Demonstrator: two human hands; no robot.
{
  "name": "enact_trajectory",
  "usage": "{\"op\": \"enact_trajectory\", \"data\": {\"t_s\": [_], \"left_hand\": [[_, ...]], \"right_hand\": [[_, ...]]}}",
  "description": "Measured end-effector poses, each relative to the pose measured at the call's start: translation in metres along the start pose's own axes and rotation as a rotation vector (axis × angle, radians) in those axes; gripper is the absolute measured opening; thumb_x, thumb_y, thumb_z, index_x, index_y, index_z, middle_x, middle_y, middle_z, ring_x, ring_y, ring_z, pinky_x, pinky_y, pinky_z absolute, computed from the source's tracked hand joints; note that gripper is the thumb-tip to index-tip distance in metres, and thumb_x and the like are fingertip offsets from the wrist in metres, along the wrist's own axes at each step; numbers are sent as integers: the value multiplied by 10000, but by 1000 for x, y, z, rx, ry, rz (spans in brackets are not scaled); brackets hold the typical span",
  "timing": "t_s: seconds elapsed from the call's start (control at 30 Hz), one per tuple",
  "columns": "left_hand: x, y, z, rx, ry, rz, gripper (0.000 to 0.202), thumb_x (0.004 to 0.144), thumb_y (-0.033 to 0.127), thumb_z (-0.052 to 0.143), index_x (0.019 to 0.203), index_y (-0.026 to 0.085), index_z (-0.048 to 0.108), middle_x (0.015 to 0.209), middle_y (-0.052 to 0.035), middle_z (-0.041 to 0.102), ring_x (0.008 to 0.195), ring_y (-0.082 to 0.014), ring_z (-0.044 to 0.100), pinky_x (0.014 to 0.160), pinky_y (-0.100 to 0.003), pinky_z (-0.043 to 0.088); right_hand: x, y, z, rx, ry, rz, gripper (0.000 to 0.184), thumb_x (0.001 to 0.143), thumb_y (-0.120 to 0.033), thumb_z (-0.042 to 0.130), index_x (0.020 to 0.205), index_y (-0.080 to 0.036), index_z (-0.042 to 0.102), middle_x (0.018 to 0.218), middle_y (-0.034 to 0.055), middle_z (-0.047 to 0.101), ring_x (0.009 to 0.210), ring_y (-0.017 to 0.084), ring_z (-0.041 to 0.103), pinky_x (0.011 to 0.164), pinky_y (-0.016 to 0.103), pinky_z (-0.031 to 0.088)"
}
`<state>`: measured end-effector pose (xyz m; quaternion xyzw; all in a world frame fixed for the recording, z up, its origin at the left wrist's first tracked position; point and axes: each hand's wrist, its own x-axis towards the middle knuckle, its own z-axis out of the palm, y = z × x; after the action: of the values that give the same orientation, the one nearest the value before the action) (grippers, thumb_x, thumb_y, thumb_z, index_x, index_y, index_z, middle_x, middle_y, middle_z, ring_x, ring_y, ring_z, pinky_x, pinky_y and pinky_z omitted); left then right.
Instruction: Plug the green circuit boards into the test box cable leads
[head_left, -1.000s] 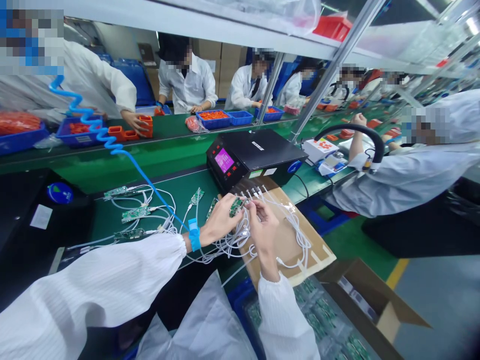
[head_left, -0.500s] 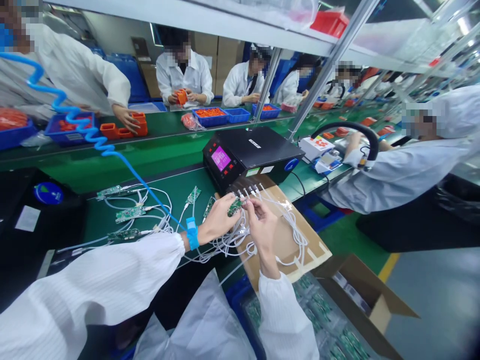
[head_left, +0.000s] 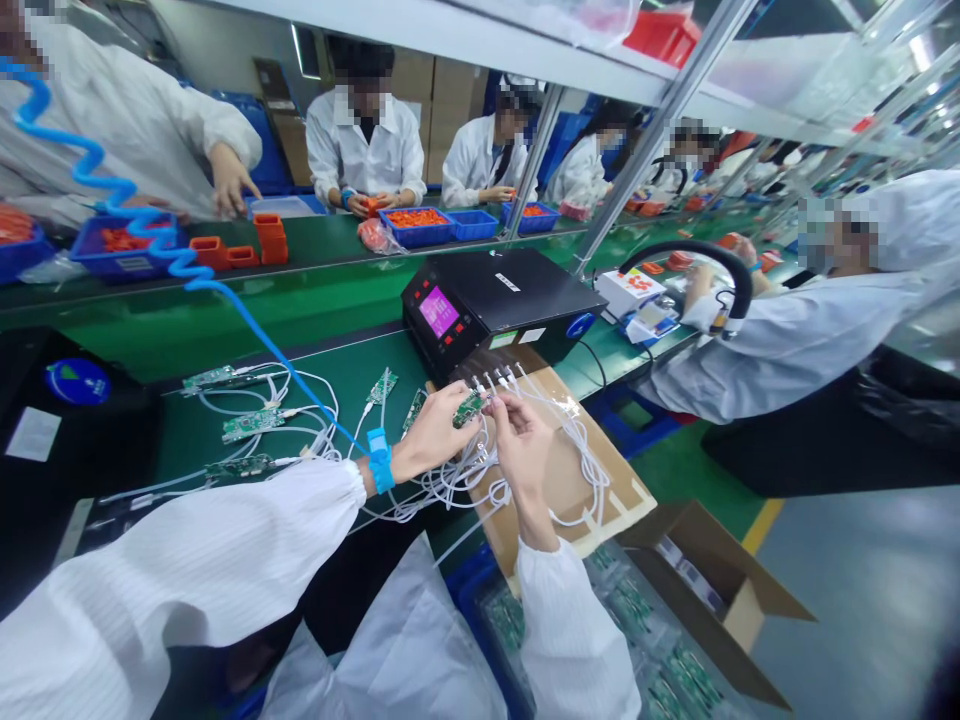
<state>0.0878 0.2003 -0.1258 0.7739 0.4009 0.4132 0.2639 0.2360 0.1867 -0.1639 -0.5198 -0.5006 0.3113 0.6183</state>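
My left hand (head_left: 435,432) pinches a small green circuit board (head_left: 468,408) between thumb and fingers, above the cardboard sheet. A blue wrist strap (head_left: 380,461) with a coiled cord is on that wrist. My right hand (head_left: 522,440) is closed at the board's right end, its thumb and forefinger around what looks like a small cable plug (head_left: 487,396); the fingers partly hide it. Behind the hands, several white cables (head_left: 592,470) with metal plugs run over the cardboard (head_left: 559,460). More circuit boards (head_left: 253,425) with cables attached lie on the green bench to the left.
A black test box (head_left: 502,300) with a lit pink screen stands behind my hands. Another black box (head_left: 75,410) is at far left. Bagged boards (head_left: 637,610) and an open carton (head_left: 712,590) sit low at right. Co-workers in white coats line the conveyor (head_left: 322,290).
Both my hands keep their hold, and the board's face shows slightly more. Across the line, one co-worker's hand has left the orange cases; another's orange piece is lower, by the blue tray.
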Motion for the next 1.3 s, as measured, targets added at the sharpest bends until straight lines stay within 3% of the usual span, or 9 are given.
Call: {"op": "enact_trajectory", "data": {"t_s": [0.23,0.4,0.6,0.7,0.8,0.87,1.0,1.17,1.3], "left_hand": [[5,4,2,-48,-7,23,168,844,48,581,728,170,598,799,0,572,710,-127,541,745,-258,462],[9,-2,1,-40,-27,18,211,841,58,585,662,171,579,776,-2,576,697,-129,562,715,-259,453],[20,-13,-8,1,-137,-37,83,838,234,752,832,182,688,867,-29,695,785,-190,655,780,-302,510],[21,-16,-18,-4,-86,-152,154,838,308,776,913,185,724,908,-46,743,820,-214,688,766,-306,528],[16,-16,-34,-19,-79,-368,168,862,331,738,949,187,737,718,-2,706,580,-170,641,558,-264,476],[11,-13,-46,-38,-152,-501,142,857,321,727,896,184,721,605,31,644,432,-137,566,451,-241,407],[-5,-7,-61,-48,-350,-716,153,796,287,765,768,182,657,533,43,589,379,-129,542,400,-225,374],[-20,-4,-60,-44,-424,-772,149,751,264,756,781,184,634,511,48,579,377,-121,516,390,-213,334],[-24,-6,-59,-60,-424,-696,145,794,300,715,793,184,628,532,49,574,407,-122,537,433,-221,383]], "right_hand": [[-2,-6,5,26,71,9,364,911,-518,701,960,-160,737,927,105,793,848,231,752,842,395,601],[0,0,4,22,43,19,390,909,-539,693,980,-159,739,950,113,797,862,237,756,850,404,608],[14,11,0,-19,13,29,420,853,-574,726,952,-166,734,879,99,790,814,243,753,814,422,616],[18,16,-2,-23,-9,64,450,826,-597,732,962,-167,725,871,105,788,796,244,754,811,435,617],[19,24,-3,-30,-30,124,506,776,-635,752,952,-162,712,872,117,783,787,251,753,816,451,612],[20,29,-3,-51,-52,149,540,752,-655,763,962,-161,703,884,120,777,806,256,750,812,449,606],[19,23,-6,-112,-111,149,592,770,-670,747,1054,-154,686,926,126,763,832,257,737,794,434,588],[-30,-9,-12,-541,-34,-134,372,996,-546,567,1035,-201,700,817,70,724,704,214,669,685,345,492],[-96,-10,-3,-856,-371,-359,270,1056,-368,530,893,-227,692,751,45,731,605,191,673,556,298,373]]}}
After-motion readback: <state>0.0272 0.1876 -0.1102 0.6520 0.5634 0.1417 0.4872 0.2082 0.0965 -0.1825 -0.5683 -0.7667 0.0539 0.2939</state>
